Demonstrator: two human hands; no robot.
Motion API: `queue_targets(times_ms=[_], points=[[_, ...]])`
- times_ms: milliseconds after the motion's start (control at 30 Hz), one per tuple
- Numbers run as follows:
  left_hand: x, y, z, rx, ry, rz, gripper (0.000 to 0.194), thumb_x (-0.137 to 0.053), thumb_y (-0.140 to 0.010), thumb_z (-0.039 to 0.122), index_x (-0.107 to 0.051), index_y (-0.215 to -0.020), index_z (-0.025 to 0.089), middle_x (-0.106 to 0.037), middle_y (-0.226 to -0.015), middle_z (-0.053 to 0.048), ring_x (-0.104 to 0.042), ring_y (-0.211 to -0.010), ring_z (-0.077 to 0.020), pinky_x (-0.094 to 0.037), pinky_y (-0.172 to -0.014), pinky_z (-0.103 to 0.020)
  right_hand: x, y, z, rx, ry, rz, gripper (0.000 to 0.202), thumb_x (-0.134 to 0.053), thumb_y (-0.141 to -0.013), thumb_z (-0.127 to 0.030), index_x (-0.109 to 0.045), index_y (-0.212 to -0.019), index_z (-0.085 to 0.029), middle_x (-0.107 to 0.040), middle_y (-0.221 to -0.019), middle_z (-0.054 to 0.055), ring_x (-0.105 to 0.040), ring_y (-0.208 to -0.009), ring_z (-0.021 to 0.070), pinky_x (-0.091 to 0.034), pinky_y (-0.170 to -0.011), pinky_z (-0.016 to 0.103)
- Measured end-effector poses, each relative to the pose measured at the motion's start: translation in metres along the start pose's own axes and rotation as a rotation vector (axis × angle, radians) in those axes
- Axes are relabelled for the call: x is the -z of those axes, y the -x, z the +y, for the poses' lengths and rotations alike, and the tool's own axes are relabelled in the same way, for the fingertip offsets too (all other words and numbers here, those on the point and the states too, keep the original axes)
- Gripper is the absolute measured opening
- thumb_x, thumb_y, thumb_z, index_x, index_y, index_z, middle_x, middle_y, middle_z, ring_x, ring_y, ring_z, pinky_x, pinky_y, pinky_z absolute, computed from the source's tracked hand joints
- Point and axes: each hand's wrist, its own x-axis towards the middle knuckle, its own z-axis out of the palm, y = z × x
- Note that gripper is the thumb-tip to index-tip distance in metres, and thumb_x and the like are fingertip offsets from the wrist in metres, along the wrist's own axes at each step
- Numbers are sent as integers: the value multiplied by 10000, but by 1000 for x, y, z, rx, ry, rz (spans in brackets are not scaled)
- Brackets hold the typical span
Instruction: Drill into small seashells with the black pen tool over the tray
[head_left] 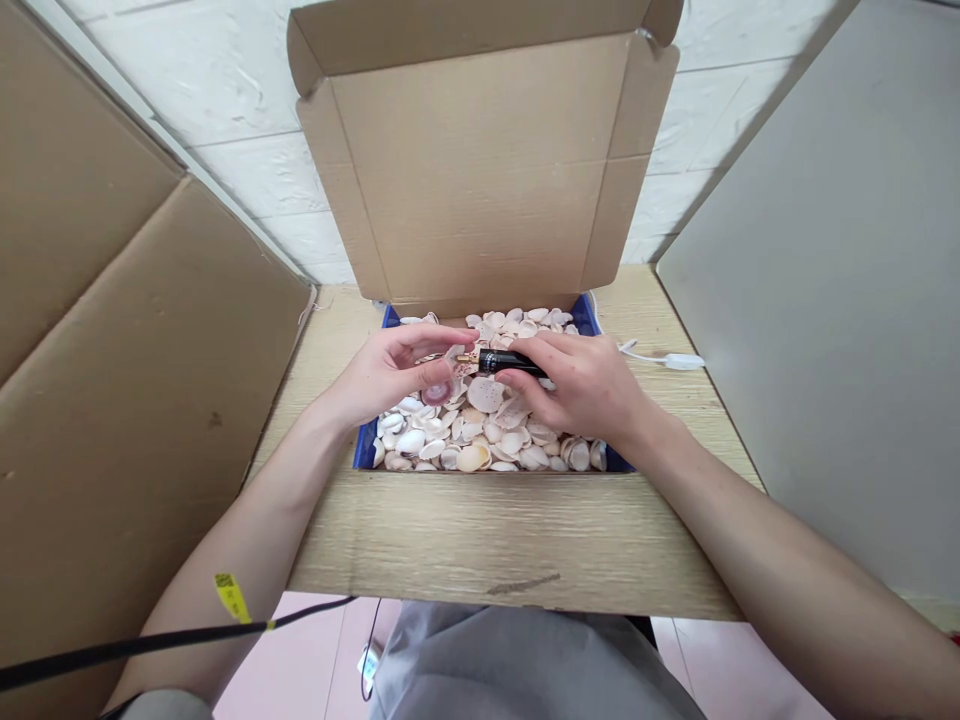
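Note:
My right hand (581,380) is wrapped around a black pen-shaped mini drill (514,362). Its brass-coloured tip points left, toward my left hand (394,370). Between the thumb and fingers of that left hand is a thin, pale seashell (454,353), partly covered by the fingers and by the tip. Whether the tip touches the shell, I cannot tell. Under both hands lies a cardboard box (367,445) with blue inner sides. It holds many loose white, cream and pinkish shells (487,395), several with reddish speckles.
The box's lid (480,170) stands up against the white brick wall (225,80). A cardboard panel (150,350) rises on the left and a grey panel (832,300) on the right. A white cable with a switch (682,361) lies on the wooden table (487,530). A black cable (187,635) crosses at lower left.

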Motion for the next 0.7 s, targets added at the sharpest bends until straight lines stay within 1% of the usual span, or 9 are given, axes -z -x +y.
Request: queue_targets(times_ms=[100,200,367,433,533,567,633,700], points=[[0,-1,-1,-21,-24,2,259,-701,-852,364,-742,-1075,239,-722,-1128,-93,-695,-954,-221,-551,-655,-260,0,0,0,-4,4,-2,321,-476,-962,-404,-666,-919,-148,-706,-764,39,-606,-633,139,-339,-514,263],[0,-1,-2,-9,-2,8,248,-722,-834,354,-744,-1051,238,-736,-1073,-81,-698,-867,-194,-535,-620,-247,0,0,0,-17,0,-11,318,-477,-961,-410,-664,-923,-156,-708,-769,39,-603,-634,139,-324,-510,265],[-2,-2,0,59,56,31,362,-765,-789,346,-721,-1124,215,-723,-1116,-101,-676,-736,-164,-506,-539,-237,0,0,0,-10,-8,-2,311,-479,-961,-407,-654,-903,-157,-699,-760,39,-599,-637,141,-322,-517,267],[-2,-1,1,89,52,18,369,-757,-797,351,-720,-1132,200,-733,-1057,-102,-661,-699,-155,-494,-525,-239,0,0,0,-11,-2,2,311,-474,-962,-403,-653,-897,-156,-694,-753,37,-596,-632,140,-328,-518,265],[-2,-2,0,97,62,-22,341,-741,-815,343,-714,-1120,193,-736,-916,-79,-630,-625,-131,-488,-514,-238,0,0,0,-5,10,17,314,-465,-966,-397,-652,-893,-156,-683,-739,32,-588,-617,136,-326,-507,266],[-1,-2,-1,88,71,-29,331,-741,-817,335,-709,-1115,196,-734,-921,-75,-632,-627,-129,-490,-512,-233,-1,0,0,-1,13,30,315,-467,-966,-398,-652,-892,-155,-681,-740,32,-588,-619,136,-330,-508,268],[0,-2,-3,52,82,-25,310,-750,-812,311,-697,-1099,206,-728,-1021,-81,-668,-713,-142,-508,-537,-219,-2,0,1,-1,17,61,308,-479,-961,-402,-651,-895,-155,-681,-748,34,-594,-636,143,-347,-523,271],[1,-2,-6,6,80,-8,305,-760,-804,281,-685,-1091,210,-703,-1160,-90,-694,-874,-170,-551,-645,-225,-2,0,1,-13,13,80,294,-493,-954,-401,-649,-901,-159,-678,-753,37,-597,-663,153,-369,-550,276]])
